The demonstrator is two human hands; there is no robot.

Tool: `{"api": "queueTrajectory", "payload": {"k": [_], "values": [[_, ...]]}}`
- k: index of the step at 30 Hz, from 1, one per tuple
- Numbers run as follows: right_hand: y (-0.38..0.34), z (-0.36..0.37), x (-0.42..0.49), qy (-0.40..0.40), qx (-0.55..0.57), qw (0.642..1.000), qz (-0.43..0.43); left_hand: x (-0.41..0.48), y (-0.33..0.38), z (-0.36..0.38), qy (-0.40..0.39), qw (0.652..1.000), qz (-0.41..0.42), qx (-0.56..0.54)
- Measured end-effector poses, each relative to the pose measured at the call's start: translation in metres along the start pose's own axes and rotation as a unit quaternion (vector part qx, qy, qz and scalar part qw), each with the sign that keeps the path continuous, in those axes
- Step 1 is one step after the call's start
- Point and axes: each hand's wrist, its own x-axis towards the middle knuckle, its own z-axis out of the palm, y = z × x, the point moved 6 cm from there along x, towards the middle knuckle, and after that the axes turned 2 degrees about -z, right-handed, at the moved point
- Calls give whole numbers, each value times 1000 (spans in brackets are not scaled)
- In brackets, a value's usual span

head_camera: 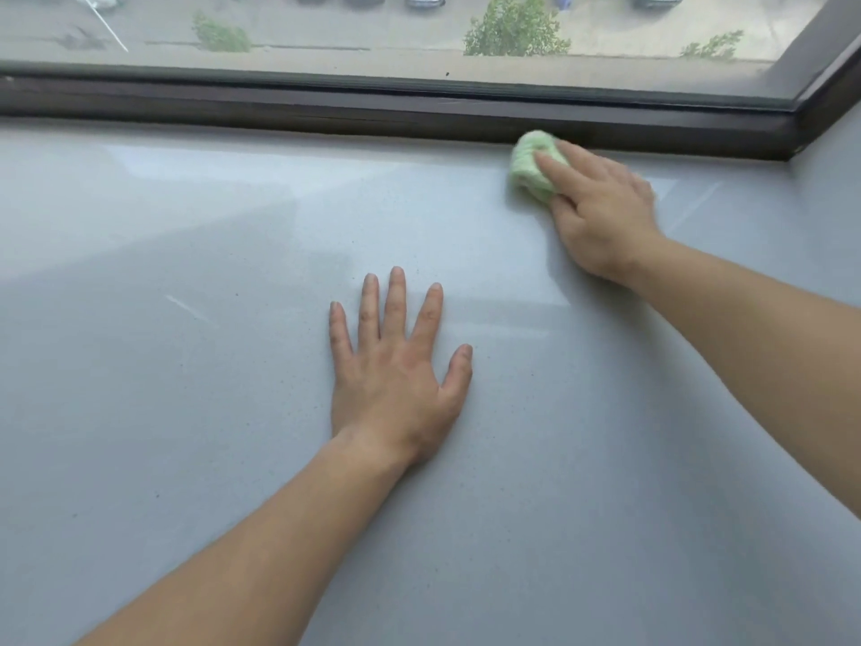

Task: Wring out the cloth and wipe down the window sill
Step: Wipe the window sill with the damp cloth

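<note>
Nearest, the left hand (396,361) lies flat and spread on the grey window sill (186,412), holding nothing; farther off, the right hand (601,212) presses a bunched pale-green cloth (529,167) under its fingers; the cloth sits left of that palm, just beside the dark window frame (326,114), so the unwiped sill likely lies leftward.

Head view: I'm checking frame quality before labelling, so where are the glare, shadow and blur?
Head view: pale window glare streaks the window sill at upper left and beside the right hand; a soft shadow band crosses mid-left; the right hand and green cloth are slightly motion-blurred, the left hand sharp; the window frame bows from wide-angle distortion.
</note>
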Motion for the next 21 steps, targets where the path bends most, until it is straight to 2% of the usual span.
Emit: {"api": "queueTrajectory", "payload": {"k": [2, 6, 10, 12, 15, 17, 21], "values": [[9, -3, -15, 19, -15, 1000, 8, 0, 0, 0, 0, 1000, 2, -1], [26, -3, -39, -16, -8, 999, -39, -1, -2, 0, 0, 1000, -1, -3], [67, -20, -21, 40, -16, 993, 111, -1, 0, 0, 5, 1000, 0, -4], [53, -15, -31, 48, -14, 991, 127, -1, 1, 1, 6, 1000, 1, -6], [29, -6, -67, 15, -8, 999, 28, -1, 0, 0, 10, 1000, -1, -7], [41, -11, -73, -3, -8, 1000, -21, -1, 0, 0, 12, 1000, -1, -3], [76, -23, -55, 40, -8, 994, 99, 0, 0, 1, 12, 1000, 0, 1]]}}
